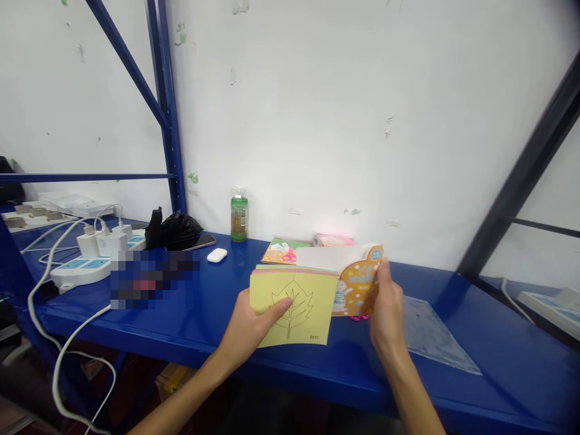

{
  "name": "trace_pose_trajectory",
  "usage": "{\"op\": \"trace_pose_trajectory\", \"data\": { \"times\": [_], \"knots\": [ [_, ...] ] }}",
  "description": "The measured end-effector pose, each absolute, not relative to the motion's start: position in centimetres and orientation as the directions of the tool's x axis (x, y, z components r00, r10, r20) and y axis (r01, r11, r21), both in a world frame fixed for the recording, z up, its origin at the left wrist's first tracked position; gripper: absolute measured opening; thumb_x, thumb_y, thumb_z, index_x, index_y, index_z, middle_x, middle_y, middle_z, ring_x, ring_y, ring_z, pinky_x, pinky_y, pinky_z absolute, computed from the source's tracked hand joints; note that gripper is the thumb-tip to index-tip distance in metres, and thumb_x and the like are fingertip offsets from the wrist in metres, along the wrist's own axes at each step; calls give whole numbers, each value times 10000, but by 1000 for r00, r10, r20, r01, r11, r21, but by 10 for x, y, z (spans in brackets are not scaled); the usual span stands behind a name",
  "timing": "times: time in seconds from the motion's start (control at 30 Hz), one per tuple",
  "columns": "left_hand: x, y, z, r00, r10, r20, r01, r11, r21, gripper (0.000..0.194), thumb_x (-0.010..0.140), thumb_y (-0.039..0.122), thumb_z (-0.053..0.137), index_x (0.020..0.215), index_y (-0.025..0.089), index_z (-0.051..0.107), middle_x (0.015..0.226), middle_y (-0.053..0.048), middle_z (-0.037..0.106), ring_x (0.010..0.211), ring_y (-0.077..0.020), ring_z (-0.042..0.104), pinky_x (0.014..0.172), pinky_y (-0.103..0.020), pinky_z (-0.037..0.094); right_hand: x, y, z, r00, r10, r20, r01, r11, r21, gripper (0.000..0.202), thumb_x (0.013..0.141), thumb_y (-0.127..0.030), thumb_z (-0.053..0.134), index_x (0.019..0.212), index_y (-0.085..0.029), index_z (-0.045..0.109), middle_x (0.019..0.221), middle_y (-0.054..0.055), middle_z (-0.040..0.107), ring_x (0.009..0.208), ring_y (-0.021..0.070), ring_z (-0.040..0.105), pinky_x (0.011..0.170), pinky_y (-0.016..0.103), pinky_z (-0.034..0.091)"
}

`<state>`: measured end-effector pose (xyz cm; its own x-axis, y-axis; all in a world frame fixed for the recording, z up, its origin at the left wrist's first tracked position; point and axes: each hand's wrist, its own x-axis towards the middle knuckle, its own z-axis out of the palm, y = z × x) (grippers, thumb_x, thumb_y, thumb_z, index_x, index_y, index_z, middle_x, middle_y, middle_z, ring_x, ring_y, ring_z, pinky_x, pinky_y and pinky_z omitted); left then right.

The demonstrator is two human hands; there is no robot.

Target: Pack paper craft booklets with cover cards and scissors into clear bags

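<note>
Trailing down the left side, a white cable (29, 302) loops past the edge of the blue table (222, 302), near a white power strip (67, 278) with white chargers (112, 243) plugged in. Farther right, a crumpled black plastic bag (179, 228) lies just beside a dark phone (194, 243). A small white case (217, 255) comes next, lying flat, then a green bottle (239, 220) standing upright near the wall (317, 109). The left grip (251, 323) is clasped on a stack of paper sheets (308, 284), its thumb lying over the leaf outline on the yellow top sheet and its other fingers out of sight behind. That stack is held up over the front part of the table. Beyond it are an orange and green packet (274, 257) and, to the right of that, a pinkish package (333, 240), both partly covered. Behind the stack and sticking out to its right is an orange and white printed cover (357, 284); whether the two are joined cannot be told. A bit of a pink object (359, 318) shows below the cover. The right grip (389, 305) holds the cover by its right edge, and just beside that grip a clear plastic sleeve (435, 335) lies flat on the table. At the far right a dark post (521, 169) slants upward.
</note>
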<state>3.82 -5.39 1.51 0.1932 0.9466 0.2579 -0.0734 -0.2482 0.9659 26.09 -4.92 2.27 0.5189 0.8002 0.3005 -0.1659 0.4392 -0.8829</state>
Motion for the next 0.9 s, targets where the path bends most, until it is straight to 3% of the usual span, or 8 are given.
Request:
{"op": "trace_pose_trajectory", "data": {
  "times": [0.2,0.47,0.7,0.9],
  "knots": [
    [40,-56,15,158,951,266,-81,-256,963,413,781,396,782,1100,137,743,1141,-133,784,1019,-323,750,861,-398,620,262,-47,21,504,813,292,-181,430,-885,581,787,-726,626,845,-158,733,732,62,756,596,223,705,534,302,553],
    [44,-56,15,119,960,255,-92,-245,965,429,747,418,803,1067,138,755,1105,-133,795,982,-337,760,842,-419,626,265,-46,19,522,803,287,-129,407,-904,578,792,-738,608,755,-168,694,652,37,713,545,197,651,483,273,487],
    [46,-56,14,108,963,246,-61,-241,969,406,758,424,794,1044,139,754,1124,-124,790,998,-337,756,846,-416,626,263,-41,10,471,777,417,144,399,-906,572,808,-711,609,580,-189,560,541,-22,582,493,127,481,455,241,388],
    [40,-53,14,160,955,249,-29,-247,969,435,774,438,781,1092,142,749,1162,-123,777,1033,-341,745,867,-418,623,266,-42,14,545,764,345,-62,447,-892,579,788,-754,597,674,-187,627,624,7,677,483,146,557,433,244,405]
  ]
}}
